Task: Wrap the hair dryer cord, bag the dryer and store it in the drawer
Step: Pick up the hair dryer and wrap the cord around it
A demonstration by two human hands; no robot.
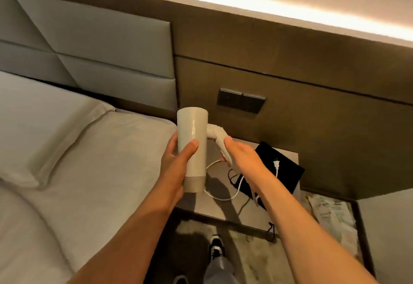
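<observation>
While the left hand (176, 158) clamps the dryer (192, 147) barrel above the nightstand (225, 207), right hand (242, 156) fingers curl round its folding handle. Rigid, light (probably slick plastic). Limp cord (223, 196) trails onto the nightstand, plug (277, 165) on the black bag (283, 167).

The left hand (178, 156) holds the white hair dryer (192, 147) above the nightstand (225, 207). The right hand (243, 156) grips its handle. The black bag (283, 172) lies on the nightstand.
</observation>
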